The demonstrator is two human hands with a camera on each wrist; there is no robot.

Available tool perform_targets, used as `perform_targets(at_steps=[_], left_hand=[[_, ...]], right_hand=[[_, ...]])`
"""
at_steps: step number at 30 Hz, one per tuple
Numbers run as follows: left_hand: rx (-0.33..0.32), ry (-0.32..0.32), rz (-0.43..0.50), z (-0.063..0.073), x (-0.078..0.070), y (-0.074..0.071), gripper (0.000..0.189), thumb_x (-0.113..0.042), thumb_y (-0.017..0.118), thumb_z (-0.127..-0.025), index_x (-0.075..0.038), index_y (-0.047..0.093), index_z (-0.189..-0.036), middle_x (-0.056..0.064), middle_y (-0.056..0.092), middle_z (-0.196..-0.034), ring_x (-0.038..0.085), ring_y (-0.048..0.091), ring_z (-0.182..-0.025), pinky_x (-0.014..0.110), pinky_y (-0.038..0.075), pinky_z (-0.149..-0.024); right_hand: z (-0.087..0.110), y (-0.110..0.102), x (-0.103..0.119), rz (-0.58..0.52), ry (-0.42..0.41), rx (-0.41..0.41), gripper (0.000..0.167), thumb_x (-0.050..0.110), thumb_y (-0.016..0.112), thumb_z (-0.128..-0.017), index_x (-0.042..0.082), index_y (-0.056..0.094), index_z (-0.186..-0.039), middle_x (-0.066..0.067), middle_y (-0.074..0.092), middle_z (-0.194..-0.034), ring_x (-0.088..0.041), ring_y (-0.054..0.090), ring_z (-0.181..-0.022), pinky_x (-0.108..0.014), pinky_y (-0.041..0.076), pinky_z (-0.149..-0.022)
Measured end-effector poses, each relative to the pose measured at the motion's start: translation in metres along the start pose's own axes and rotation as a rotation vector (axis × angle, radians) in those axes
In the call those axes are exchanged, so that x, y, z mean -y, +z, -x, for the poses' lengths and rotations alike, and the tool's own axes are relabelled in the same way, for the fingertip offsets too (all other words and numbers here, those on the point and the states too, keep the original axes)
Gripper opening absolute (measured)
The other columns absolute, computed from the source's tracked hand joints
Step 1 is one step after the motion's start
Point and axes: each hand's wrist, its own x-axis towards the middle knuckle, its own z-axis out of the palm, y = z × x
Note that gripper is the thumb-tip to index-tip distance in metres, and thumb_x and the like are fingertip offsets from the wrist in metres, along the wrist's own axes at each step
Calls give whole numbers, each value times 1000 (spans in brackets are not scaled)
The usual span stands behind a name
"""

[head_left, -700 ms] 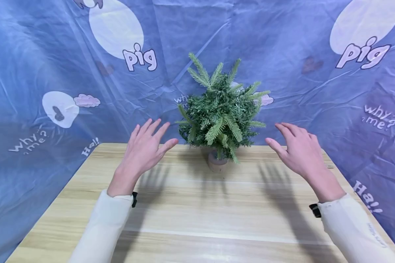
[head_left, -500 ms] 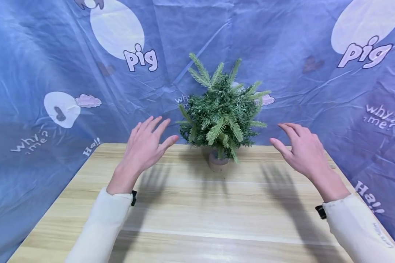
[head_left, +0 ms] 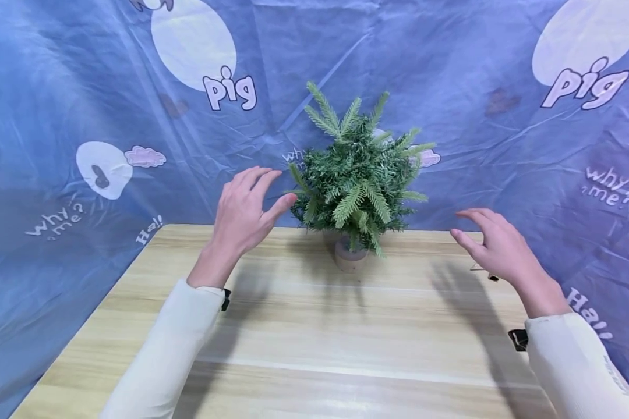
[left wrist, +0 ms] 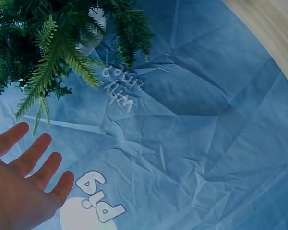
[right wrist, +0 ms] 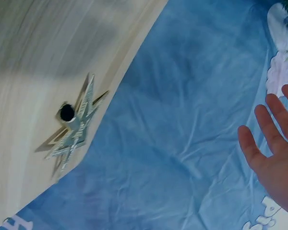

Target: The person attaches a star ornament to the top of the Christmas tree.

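Observation:
A small artificial Christmas tree [head_left: 364, 180] stands upright at the back of the table, in a round pale base [head_left: 350, 258]. Just left of its branches, my left hand [head_left: 241, 212] hovers above the table, fingers spread and holding nothing; the left wrist view also shows these fingers apart from the tree [left wrist: 53, 52]. My right hand [head_left: 503, 247] is in the air on the right, its fingers loosely bent around nothing. Below and beside it lies a glittery star tree topper [right wrist: 74, 132] with a dark-mouthed tube, mostly hidden by the hand in the head view.
The wooden table [head_left: 314, 331] ends at the back and sides against a wrinkled blue printed cloth [head_left: 272, 46]. The star topper lies close to the table's edge, as the right wrist view shows.
My left hand has risen and shifted right, closer to the tree. The right hand has moved right and slightly down, fingers more bent; part of the star topper now shows beneath it.

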Motion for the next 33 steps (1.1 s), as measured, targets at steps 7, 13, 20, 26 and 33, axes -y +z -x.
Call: perform_targets(at_steps=[7,13,20,26,33], left_hand=[[-5,1,34,-9,-5,2,98,-87,20,-90,-12,64,-136,10,59,-141,31,46,-136,54,38,-103],[-61,23,59,-16,-7,5,96,-86,21,-90,-11,66,-131,9,61,-139,29,48,-134,51,39,-102],[-98,26,96,-26,-12,3,94,-85,25,-91,-11,66,-131,10,61,-138,29,48,-134,52,37,-106],[-80,26,142,-36,-16,3,81,-76,36,-96,-11,64,-134,11,58,-142,27,46,-136,49,33,-111],[-50,27,184,-46,-22,2,55,-51,56,-98,-12,63,-136,8,58,-143,24,44,-137,43,28,-116]], right_hand=[[6,-1,-22,-39,-11,-42,43,25,64,-101,-1,57,-135,-29,54,-135,-52,47,-123,-67,34,-94],[9,0,-40,-43,-26,-77,40,18,65,-100,-2,59,-133,-28,59,-129,-45,58,-103,-60,42,-80],[13,1,-53,-93,26,-103,38,13,66,-98,-3,60,-132,-29,62,-126,-55,57,-106,-61,45,-85],[14,1,-58,-129,88,-159,35,14,66,-98,-2,63,-130,-26,65,-124,-49,60,-105,-15,39,-80],[16,0,-63,-130,135,-131,37,20,64,-101,0,62,-131,-28,64,-125,-51,60,-107,-25,42,-81]])
